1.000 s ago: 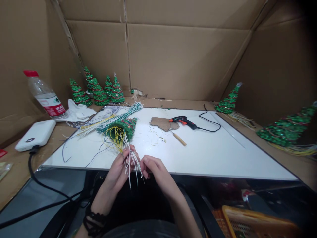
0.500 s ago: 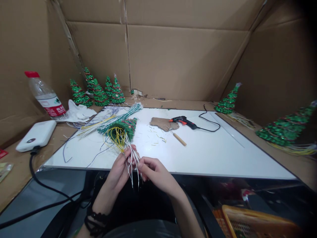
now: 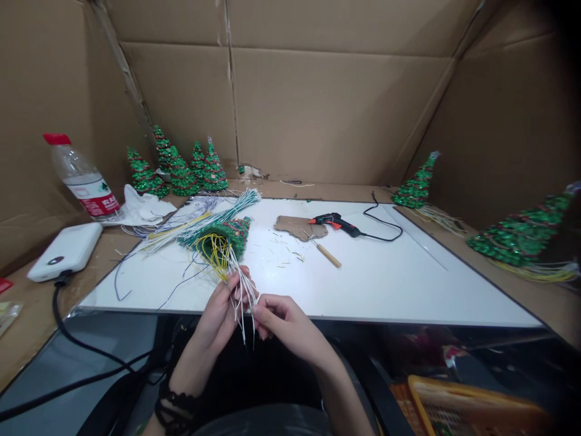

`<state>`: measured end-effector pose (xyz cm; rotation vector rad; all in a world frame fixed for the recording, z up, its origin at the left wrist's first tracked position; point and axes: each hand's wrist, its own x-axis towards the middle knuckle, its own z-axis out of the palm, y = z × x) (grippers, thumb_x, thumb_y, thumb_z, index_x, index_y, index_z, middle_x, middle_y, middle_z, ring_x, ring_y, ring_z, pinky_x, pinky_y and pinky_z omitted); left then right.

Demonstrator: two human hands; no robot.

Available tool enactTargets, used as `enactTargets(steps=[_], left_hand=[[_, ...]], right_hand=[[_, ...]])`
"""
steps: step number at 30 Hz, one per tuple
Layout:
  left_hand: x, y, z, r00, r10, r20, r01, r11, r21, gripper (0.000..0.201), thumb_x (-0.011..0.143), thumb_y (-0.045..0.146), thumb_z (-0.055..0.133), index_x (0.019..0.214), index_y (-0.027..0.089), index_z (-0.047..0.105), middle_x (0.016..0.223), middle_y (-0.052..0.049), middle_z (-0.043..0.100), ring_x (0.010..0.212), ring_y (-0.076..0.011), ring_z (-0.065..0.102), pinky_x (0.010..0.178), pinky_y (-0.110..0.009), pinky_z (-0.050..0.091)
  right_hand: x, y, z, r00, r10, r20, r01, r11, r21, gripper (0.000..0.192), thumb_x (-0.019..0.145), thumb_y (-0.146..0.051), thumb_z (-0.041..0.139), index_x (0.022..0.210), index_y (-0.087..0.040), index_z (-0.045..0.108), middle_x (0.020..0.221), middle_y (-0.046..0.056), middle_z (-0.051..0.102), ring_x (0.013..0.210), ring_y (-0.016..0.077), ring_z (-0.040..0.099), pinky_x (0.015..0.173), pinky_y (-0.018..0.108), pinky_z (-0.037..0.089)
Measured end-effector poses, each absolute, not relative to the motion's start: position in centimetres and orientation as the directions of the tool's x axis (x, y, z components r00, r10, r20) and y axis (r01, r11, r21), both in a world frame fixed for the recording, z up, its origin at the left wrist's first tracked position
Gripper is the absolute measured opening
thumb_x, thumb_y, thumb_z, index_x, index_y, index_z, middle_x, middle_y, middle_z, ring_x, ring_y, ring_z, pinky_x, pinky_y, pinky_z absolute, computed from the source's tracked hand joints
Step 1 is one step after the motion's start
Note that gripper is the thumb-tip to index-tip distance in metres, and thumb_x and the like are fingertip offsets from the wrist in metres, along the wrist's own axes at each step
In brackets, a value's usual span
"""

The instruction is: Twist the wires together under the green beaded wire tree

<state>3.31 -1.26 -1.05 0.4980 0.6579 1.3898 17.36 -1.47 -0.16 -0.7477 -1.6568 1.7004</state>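
Observation:
A small green tinsel Christmas tree (image 3: 236, 233) lies on its side on the white board, its hollow base facing me. Yellow wires (image 3: 218, 257) and white wires (image 3: 245, 281) come out of that base. My left hand (image 3: 222, 312) is closed around the wires just below the opening. Beside it, my right hand (image 3: 284, 321) pinches the white wires close to their free ends, thumb against forefinger. Which single wire sits in that pinch is too small to make out. The white ends hang down past the board's front edge.
Behind the tree lies a bundle of green-white wires (image 3: 236, 209). A hot glue gun (image 3: 336, 224) rests on a cardboard scrap (image 3: 295, 227), near a wooden-handled awl (image 3: 329, 255). More trees (image 3: 181, 172) stand back left; a bottle (image 3: 88, 188) and white power bank (image 3: 68, 251) are left.
Both hands keep their hold on the wires. The right hand has shifted very slightly downward; the tree stays in place.

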Motion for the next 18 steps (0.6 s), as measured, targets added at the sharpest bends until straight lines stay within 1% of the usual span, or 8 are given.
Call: enactTargets(steps=[5, 8, 12, 15, 18], left_hand=[[3.4, -1.2, -1.0, 0.021, 0.986, -0.168, -0.705, 0.134, 0.697, 0.019, 0.069, 0.028, 0.069, 0.078, 0.014, 0.059, 0.051, 0.007, 0.034, 0.047, -0.0062, 0.037, 0.044, -0.017, 0.033], [3.5, -1.3, -0.8, 0.011, 0.987, -0.158, -0.699, 0.120, 0.705, 0.020, 0.070, 0.029, 0.069, 0.079, 0.013, 0.059, 0.051, 0.007, 0.034, 0.046, -0.0051, 0.034, 0.044, -0.016, 0.033], [3.6, -1.5, -0.6, 0.015, 0.991, -0.133, -0.695, 0.106, 0.711, 0.018, 0.073, 0.028, 0.066, 0.082, 0.014, 0.059, 0.051, 0.008, 0.034, 0.047, -0.0052, 0.036, 0.049, -0.017, 0.036], [3.5, -1.5, -0.7, 0.032, 0.993, -0.114, -0.693, 0.105, 0.713, 0.018, 0.073, 0.028, 0.066, 0.081, 0.014, 0.059, 0.052, 0.007, 0.034, 0.048, -0.0048, 0.036, 0.050, -0.016, 0.036], [3.5, -1.4, -0.7, 0.026, 0.994, -0.106, -0.685, 0.095, 0.723, 0.019, 0.073, 0.029, 0.067, 0.080, 0.013, 0.059, 0.052, 0.007, 0.035, 0.048, -0.0049, 0.036, 0.048, -0.016, 0.035]], right_hand=[[16.9, -1.5, 0.3, -0.573, 0.817, 0.067, -0.049, 0.047, -0.998, 0.036, 0.086, -0.044, 0.048, 0.063, -0.016, 0.046, 0.055, -0.004, 0.043, 0.052, 0.0084, 0.037, 0.053, 0.021, 0.030], [17.2, -1.4, 0.7, -0.511, 0.856, 0.075, 0.005, 0.090, -0.996, 0.038, 0.086, -0.045, 0.046, 0.060, -0.017, 0.044, 0.055, -0.004, 0.041, 0.053, 0.0088, 0.036, 0.052, 0.021, 0.030], [18.1, -1.3, 1.0, -0.441, 0.895, 0.071, 0.094, 0.124, -0.988, 0.038, 0.086, -0.043, 0.044, 0.058, -0.017, 0.041, 0.054, -0.004, 0.039, 0.053, 0.0093, 0.035, 0.052, 0.021, 0.029], [18.6, -1.4, 1.2, -0.399, 0.915, 0.058, 0.125, 0.118, -0.985, 0.032, 0.085, -0.039, 0.046, 0.062, -0.017, 0.044, 0.056, -0.004, 0.038, 0.055, 0.0096, 0.035, 0.053, 0.022, 0.029], [18.6, -1.6, 1.4, -0.402, 0.914, 0.062, 0.134, 0.125, -0.983, 0.023, 0.084, -0.035, 0.048, 0.071, -0.017, 0.051, 0.060, -0.004, 0.041, 0.057, 0.0098, 0.037, 0.054, 0.021, 0.030]])
